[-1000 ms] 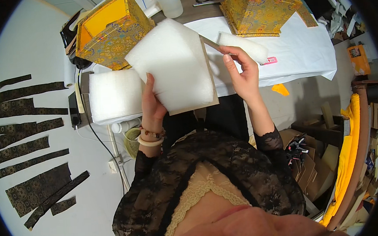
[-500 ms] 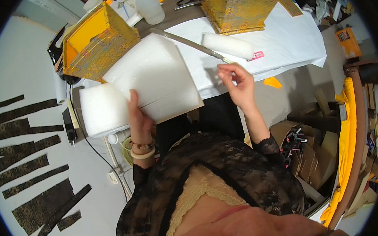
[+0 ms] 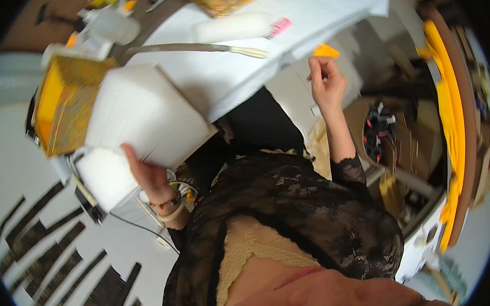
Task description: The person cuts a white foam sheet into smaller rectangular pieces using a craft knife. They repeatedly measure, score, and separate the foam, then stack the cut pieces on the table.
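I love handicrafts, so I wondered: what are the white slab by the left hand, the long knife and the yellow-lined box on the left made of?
White slab: probably plastic foam; thick, matt and cloudy white.
Knife blade: likely metal, being slim and dull grey; its pale handle is unclear.
Box: perhaps patterned cloth over board, given the gold pattern and flat walls; blur hides any weave.

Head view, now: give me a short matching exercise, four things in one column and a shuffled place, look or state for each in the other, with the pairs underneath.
Column one
1. Left hand
2. Right hand
3. Knife
4. Pink tag

Column two
A. Fingers bent, apparently empty
B. By the right end of a narrow white foam piece
C. Thumb on top of the large foam block
D. Long, with a pale handle

Pairs: 1-C, 2-A, 3-D, 4-B
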A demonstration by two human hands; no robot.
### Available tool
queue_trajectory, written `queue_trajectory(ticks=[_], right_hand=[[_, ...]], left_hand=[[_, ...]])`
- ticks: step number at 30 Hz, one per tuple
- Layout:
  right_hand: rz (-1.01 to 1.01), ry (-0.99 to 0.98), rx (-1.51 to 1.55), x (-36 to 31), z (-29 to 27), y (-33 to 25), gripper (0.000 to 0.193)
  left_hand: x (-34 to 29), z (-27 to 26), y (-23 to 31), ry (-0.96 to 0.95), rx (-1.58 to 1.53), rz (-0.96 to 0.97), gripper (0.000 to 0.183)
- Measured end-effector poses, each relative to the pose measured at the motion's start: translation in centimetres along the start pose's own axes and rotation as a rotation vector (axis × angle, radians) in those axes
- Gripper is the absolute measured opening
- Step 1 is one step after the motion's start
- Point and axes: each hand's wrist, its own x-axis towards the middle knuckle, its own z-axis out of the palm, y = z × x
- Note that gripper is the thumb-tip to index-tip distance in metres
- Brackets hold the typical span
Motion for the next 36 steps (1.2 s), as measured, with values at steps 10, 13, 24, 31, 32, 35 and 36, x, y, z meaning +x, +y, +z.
queue_trajectory(ticks=[10, 13, 24, 31, 32, 35, 36], right_hand=[[0.189, 0.351, -0.213, -1.3, -12.1, 5.9, 0.014], [0.204, 0.315, -0.236, -3.2, -11.7, 8.4, 0.029], [-0.14, 0.061, -0.383, -2.7, -8.3, 5.6, 0.021], [-0.194, 0.088, -0.276, -4.0, -7.6, 4.8, 0.012], [-0.172, 0.115, -0.228, -4.4, -7.2, 4.8, 0.012], [-0.12, 0.157, -0.198, -5.3, -7.0, 6.0, 0.021], [-0.083, 0.159, -0.184, -5.9, -6.9, 6.7, 0.021]], left_hand=[[1.2, 1.1, -0.5, 0.001, 0.03, 0.004, 0.069], [1.4, 0.6, -0.1, -0.022, -0.008, 0.035, 0.069], [-1.7, -2.8, 1.0, 0.087, -0.082, 0.227, 0.073], [-1.6, -3.1, 0.9, 0.004, -0.09, 0.244, 0.071], [-1.6, -3.0, 0.8, -0.029, -0.089, 0.244, 0.071], [-1.8, -2.0, 1.0, -0.011, -0.089, 0.206, 0.072], [-1.4, -2.6, 1.0, -0.008, -0.074, 0.212, 0.073]])
